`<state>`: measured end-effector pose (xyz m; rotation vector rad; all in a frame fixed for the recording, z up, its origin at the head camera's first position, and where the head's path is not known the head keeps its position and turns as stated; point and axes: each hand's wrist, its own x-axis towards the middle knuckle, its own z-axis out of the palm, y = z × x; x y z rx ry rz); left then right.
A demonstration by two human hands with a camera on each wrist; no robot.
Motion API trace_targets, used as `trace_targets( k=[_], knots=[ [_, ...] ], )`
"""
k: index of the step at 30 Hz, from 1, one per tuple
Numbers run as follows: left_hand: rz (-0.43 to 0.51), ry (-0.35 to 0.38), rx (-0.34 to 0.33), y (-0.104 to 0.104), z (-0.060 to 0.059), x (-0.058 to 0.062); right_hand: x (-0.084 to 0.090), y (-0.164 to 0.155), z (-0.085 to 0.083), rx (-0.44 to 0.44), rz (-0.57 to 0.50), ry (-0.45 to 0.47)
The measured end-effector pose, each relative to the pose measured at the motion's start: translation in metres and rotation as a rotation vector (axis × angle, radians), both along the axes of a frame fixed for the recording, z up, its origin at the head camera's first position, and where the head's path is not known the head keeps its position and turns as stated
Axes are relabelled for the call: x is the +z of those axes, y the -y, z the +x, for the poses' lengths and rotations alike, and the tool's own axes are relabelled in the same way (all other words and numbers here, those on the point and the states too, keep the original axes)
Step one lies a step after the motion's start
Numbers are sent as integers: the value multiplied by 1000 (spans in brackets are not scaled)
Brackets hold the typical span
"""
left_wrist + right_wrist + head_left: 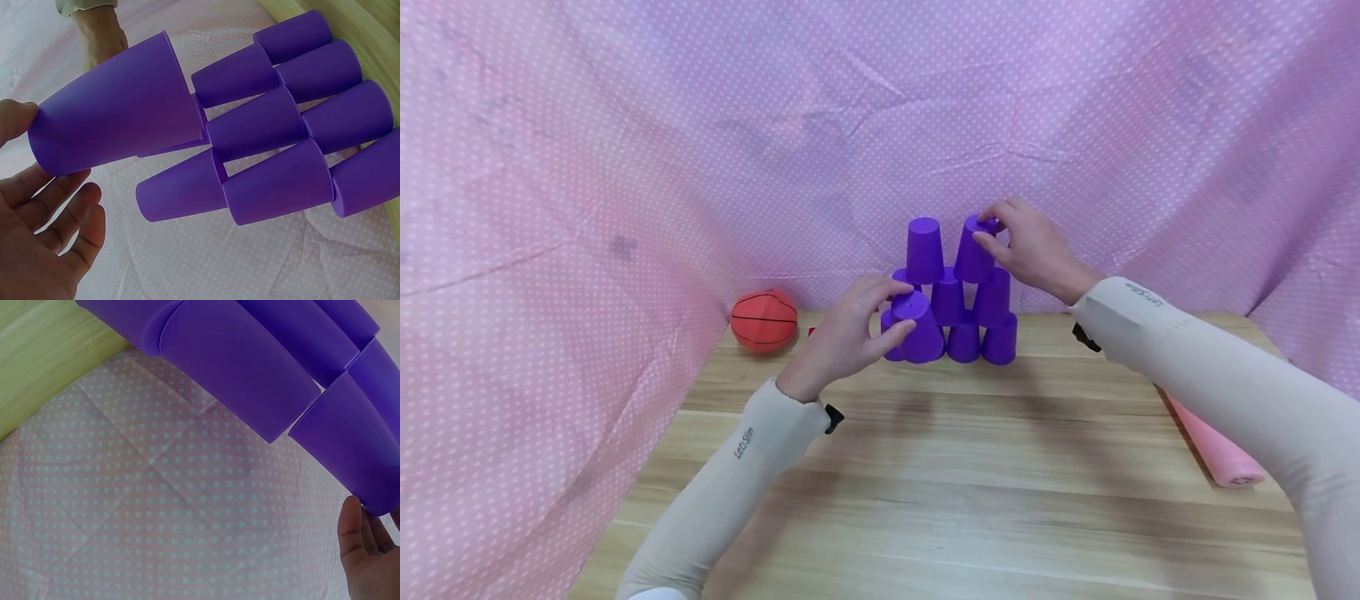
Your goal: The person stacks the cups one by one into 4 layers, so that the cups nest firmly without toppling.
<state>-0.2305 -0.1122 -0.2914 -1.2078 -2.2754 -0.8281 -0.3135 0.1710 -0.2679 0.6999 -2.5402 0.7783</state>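
Left hand (850, 333) grips a loose cup (917, 327) left of the pyramid (964, 321); right hand (1030, 246) pinches the top-right cup (973, 250) upright, steadying it.

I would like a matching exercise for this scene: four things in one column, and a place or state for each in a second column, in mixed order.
Things:
1. left hand
2. right hand
3. basketball
4. pink roll

Places or states:
a. lies at the table's right edge
b. grips a tilted purple cup at the stack's left
c. rests near the back left corner
d. pinches a top cup

Pairs: 1-b, 2-d, 3-c, 4-a
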Motion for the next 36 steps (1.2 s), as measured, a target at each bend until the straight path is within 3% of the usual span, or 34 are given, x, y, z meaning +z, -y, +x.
trace_targets(
  k=[11,20,28,36],
  knots=[
    [30,-16,-11,-6,-4,11,0,0,-4,9,5,-6],
    [81,-62,63,-17,-12,32,0,-2,-2,8,-16,63],
    [168,-104,120,-32,-32,62,-7,-4,-2,-11,-47,113],
    [180,-10,244,-49,-61,78,-19,-1,-3,11,-60,102]
  ],
)
